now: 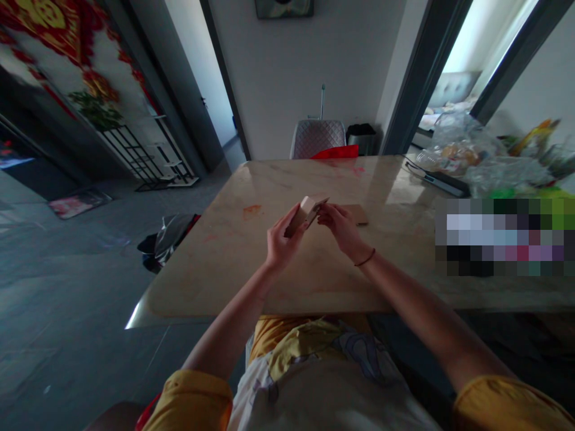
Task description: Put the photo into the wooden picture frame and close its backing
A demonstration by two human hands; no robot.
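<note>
The small pale-tan cardboard piece (pixel 305 214), long axis slanting up rightward, sits gripped in the closed left-hand fingers (pixel 293 218); the right-hand fingers (pixel 324 218) touch its end, grip undeterminable.

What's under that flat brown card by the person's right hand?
The flat brown card lies on the marble tabletop. Nothing beneath it shows, so whatever is under it is covered; its left end is also hidden behind the right hand.
</note>
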